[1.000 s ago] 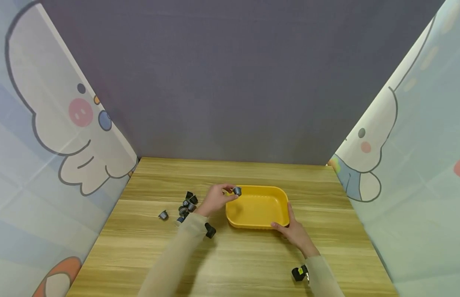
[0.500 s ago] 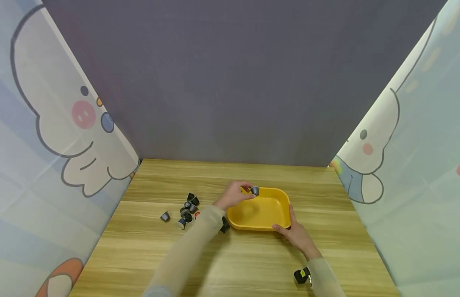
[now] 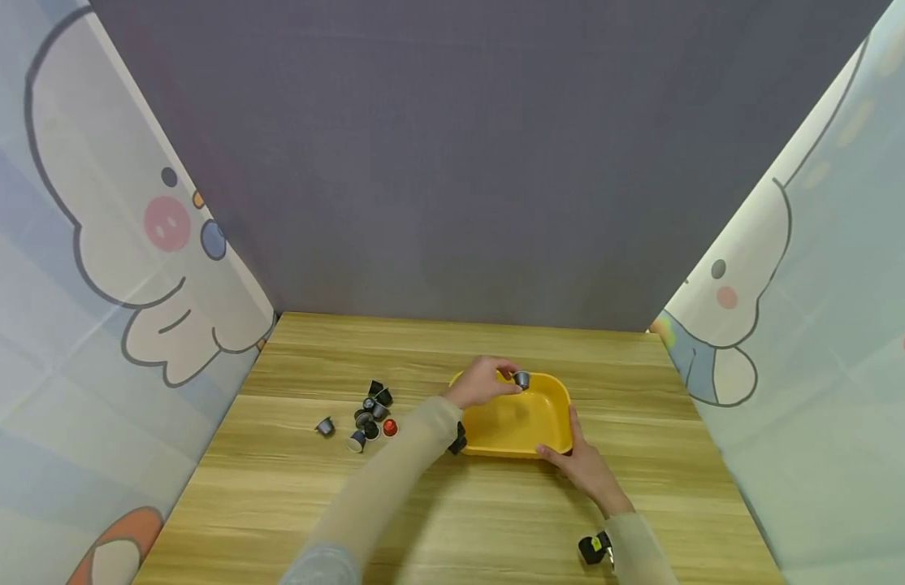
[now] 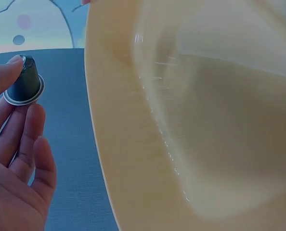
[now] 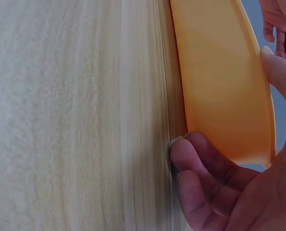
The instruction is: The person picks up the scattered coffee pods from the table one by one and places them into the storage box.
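In the head view my left hand (image 3: 483, 383) pinches a dark grey coffee capsule (image 3: 522, 380) above the yellow tray (image 3: 511, 426). The left wrist view shows the thumb on the narrow base of the capsule (image 4: 25, 83), with fingers under its silver rim. My right hand (image 3: 590, 471) grips the near right corner of the tray. Seen from the right wrist, its thumb lies at the tray's (image 5: 225, 82) rim and its other fingers curl at the lower corner. No capsules show in the visible part of the tray floor.
Several dark capsules (image 3: 366, 414) lie clustered left of the tray on the wooden table (image 3: 496, 520). A red capsule (image 3: 390, 427) is at the cluster's right, a blue one (image 3: 357, 441) in front, a grey one (image 3: 325, 426) farther left. A grey panel (image 3: 452, 162) stands behind.
My left hand has carried the grey capsule rightward, from the tray's left edge to over its interior. The red capsule has come out from behind the left sleeve. My right hand keeps its grip.
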Tool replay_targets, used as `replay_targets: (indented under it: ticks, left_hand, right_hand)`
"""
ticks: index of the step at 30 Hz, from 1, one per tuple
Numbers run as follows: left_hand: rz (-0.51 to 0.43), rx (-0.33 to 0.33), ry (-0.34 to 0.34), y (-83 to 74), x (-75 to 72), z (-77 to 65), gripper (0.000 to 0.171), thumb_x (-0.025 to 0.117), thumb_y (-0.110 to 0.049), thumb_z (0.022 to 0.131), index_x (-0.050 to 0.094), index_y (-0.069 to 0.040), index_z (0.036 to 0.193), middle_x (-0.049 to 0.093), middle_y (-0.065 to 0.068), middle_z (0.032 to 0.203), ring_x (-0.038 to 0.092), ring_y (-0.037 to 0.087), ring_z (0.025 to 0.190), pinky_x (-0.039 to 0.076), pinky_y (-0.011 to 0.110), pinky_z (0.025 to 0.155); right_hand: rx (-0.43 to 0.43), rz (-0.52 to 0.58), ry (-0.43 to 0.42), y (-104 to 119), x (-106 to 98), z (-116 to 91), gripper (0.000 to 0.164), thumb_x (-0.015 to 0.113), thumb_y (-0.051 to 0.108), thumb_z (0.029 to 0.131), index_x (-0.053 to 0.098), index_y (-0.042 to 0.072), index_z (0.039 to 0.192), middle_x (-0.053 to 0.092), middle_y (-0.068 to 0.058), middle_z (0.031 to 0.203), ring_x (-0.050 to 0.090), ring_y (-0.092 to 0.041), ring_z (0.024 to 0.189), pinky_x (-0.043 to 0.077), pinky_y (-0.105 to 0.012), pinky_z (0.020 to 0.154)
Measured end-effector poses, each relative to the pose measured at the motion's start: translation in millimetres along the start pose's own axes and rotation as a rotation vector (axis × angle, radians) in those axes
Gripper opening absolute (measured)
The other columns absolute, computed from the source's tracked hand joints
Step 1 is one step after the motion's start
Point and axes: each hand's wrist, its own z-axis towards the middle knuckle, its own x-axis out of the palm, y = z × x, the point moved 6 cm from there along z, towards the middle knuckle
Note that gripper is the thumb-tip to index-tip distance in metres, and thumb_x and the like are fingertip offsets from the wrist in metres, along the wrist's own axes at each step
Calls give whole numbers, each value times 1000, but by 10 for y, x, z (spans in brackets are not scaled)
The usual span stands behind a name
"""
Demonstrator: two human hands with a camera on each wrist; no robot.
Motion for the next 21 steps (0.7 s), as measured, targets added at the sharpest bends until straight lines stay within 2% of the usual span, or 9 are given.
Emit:
replay_targets:
  ticks: [2, 6, 10, 15, 21]
  left_hand:
    - [12, -2, 2, -6, 5, 26, 31, 79, -32, 87, 74, -21, 116, 65, -11, 100, 58, 8, 91, 50, 29, 79]
    - [3, -1, 3, -8, 17, 80, 31, 80, -29, 87, 74, -21, 116, 66, -10, 100, 58, 8, 92, 50, 31, 81]
    - [-8, 11, 5, -24, 42, 132, 30, 81, -24, 87, 74, -18, 115, 67, -5, 101, 61, 15, 95, 51, 31, 82]
    - [-19, 2, 7, 9, 91, 200, 30, 81, -25, 87, 74, -19, 115, 67, -5, 104, 62, 22, 102, 50, 31, 84]
    - [-19, 3, 28, 59, 160, 258, 29, 81, -25, 86, 75, -20, 114, 67, -10, 104, 62, 18, 102, 51, 29, 85]
  right_hand:
    - [1, -1, 1, 3, 1, 0, 112, 69, 57, 88, -10, 21, 160, 61, -7, 75, 59, -19, 66, 48, -32, 63]
    - [-17, -9, -11, 10, 5, 8, 112, 69, 56, 88, -9, 20, 161, 62, -7, 78, 59, -18, 65, 49, -32, 63]
    - [-36, -14, -24, 15, 12, 32, 112, 69, 56, 88, -9, 21, 161, 62, -6, 76, 58, -17, 63, 48, -31, 60]
    - [-32, -5, -16, 22, 28, 41, 112, 68, 57, 88, -10, 22, 160, 59, -6, 71, 55, -18, 61, 44, -31, 57]
    - [-40, 5, -16, 40, 45, 33, 112, 69, 56, 89, -9, 20, 161, 61, -7, 76, 57, -18, 63, 47, -31, 59]
